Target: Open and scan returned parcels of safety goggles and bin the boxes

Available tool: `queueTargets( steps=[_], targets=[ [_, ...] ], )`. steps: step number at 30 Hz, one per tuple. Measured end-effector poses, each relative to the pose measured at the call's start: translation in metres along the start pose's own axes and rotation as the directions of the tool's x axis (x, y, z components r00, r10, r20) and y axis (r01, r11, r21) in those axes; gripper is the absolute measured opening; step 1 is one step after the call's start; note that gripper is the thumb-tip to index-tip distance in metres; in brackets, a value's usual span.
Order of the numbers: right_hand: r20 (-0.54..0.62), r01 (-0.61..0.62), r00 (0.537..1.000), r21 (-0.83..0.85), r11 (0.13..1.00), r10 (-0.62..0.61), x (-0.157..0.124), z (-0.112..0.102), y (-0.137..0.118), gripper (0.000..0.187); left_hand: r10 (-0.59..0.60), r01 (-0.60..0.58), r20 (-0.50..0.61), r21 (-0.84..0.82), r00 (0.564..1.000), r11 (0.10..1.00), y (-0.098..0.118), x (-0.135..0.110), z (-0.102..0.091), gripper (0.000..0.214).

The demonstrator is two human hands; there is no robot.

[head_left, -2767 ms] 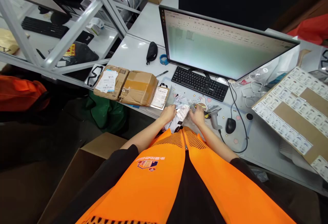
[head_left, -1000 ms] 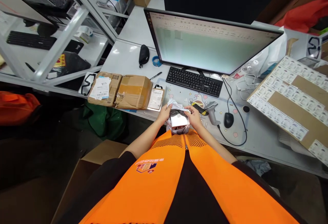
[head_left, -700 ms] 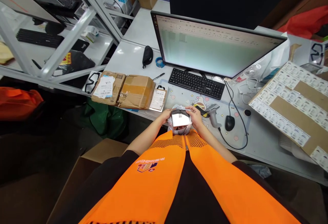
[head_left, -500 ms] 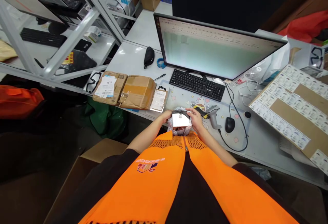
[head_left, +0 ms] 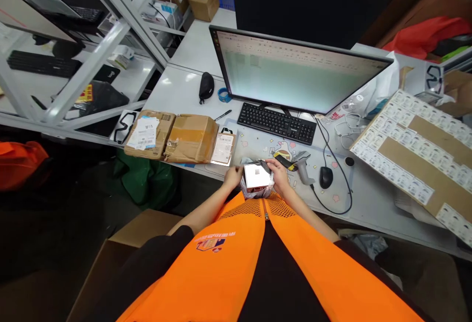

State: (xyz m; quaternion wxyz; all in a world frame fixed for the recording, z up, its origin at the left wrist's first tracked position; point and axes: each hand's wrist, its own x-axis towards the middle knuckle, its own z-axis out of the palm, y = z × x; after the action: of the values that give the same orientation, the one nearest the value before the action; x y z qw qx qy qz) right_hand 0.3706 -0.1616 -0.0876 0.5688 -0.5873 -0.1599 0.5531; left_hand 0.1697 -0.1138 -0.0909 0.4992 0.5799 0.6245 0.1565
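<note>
A small white-topped box (head_left: 257, 174) with a reddish side sits in a crumpled grey plastic bag (head_left: 254, 194), close against my vest at the desk's front edge. On its left side, my left hand (head_left: 233, 177) is closed with its fingertips at the bag's edge. Opposite it, my right hand (head_left: 279, 173) pinches the dark, bunched plastic at the box's upper right corner. Just beyond the right hand lie a yellow-and-black object (head_left: 284, 160) and a grey barcode scanner (head_left: 304, 170).
Two brown cardboard parcels (head_left: 191, 137) and a flat labelled packet (head_left: 223, 148) lie along the left front edge. Behind are a keyboard (head_left: 276, 123) and monitor (head_left: 295, 71). A mouse (head_left: 326, 177) and label-covered cardboard (head_left: 413, 155) are to the right. An open carton (head_left: 143, 221) stands below left.
More of the box's white top shows above the bag, and the dark plastic across it has drawn back toward the right corner. My left hand has shifted slightly outward from the box. The view has shifted.
</note>
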Motion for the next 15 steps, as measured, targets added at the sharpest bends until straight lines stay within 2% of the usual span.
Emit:
queueTargets(
  steps=[2, 3, 5, 6, 7, 9, 12, 15],
  targets=[
    [-0.023, -0.008, 1.000, 0.022, 1.000, 0.008, 0.000, -0.003, 0.005, 0.038, 0.170, -0.167, -0.062, 0.050, 0.984, 0.985, 0.010, -0.012, -0.014, 0.046],
    [-0.025, -0.007, 1.000, 0.027, 1.000, 0.008, 0.001, -0.004, 0.007, 0.039, 0.308, -0.302, -0.053, 0.093, 0.950, 0.949, 0.017, -0.017, -0.018, 0.051],
    [-0.021, 0.003, 1.000, 0.012, 1.000, -0.003, 0.004, -0.006, 0.013, 0.040, 0.548, -0.551, 0.078, 0.205, 0.833, 0.809, 0.035, -0.024, -0.017, 0.074],
    [-0.025, 0.005, 1.000, -0.014, 1.000, -0.005, 0.006, -0.006, 0.016, 0.040, 0.593, -0.618, 0.177, 0.265, 0.786, 0.740, 0.044, -0.025, -0.013, 0.087],
    [-0.036, 0.000, 0.999, -0.060, 0.998, -0.002, 0.008, -0.007, 0.019, 0.039, 0.580, -0.639, 0.267, 0.326, 0.769, 0.697, 0.052, -0.026, -0.008, 0.099],
    [-0.067, -0.024, 0.998, -0.180, 0.983, 0.012, 0.010, -0.007, 0.023, 0.035, 0.487, -0.616, 0.379, 0.449, 0.787, 0.647, 0.064, -0.026, 0.003, 0.115],
    [-0.081, -0.041, 0.997, -0.310, 0.950, 0.016, 0.003, -0.011, 0.025, 0.030, 0.385, -0.591, 0.451, 0.559, 0.806, 0.582, 0.068, -0.029, 0.009, 0.121],
    [-0.078, 0.016, 0.996, -0.374, 0.927, -0.049, -0.014, -0.024, 0.026, 0.024, 0.388, -0.609, 0.471, 0.575, 0.792, 0.546, 0.064, -0.033, 0.002, 0.118]
  ],
)
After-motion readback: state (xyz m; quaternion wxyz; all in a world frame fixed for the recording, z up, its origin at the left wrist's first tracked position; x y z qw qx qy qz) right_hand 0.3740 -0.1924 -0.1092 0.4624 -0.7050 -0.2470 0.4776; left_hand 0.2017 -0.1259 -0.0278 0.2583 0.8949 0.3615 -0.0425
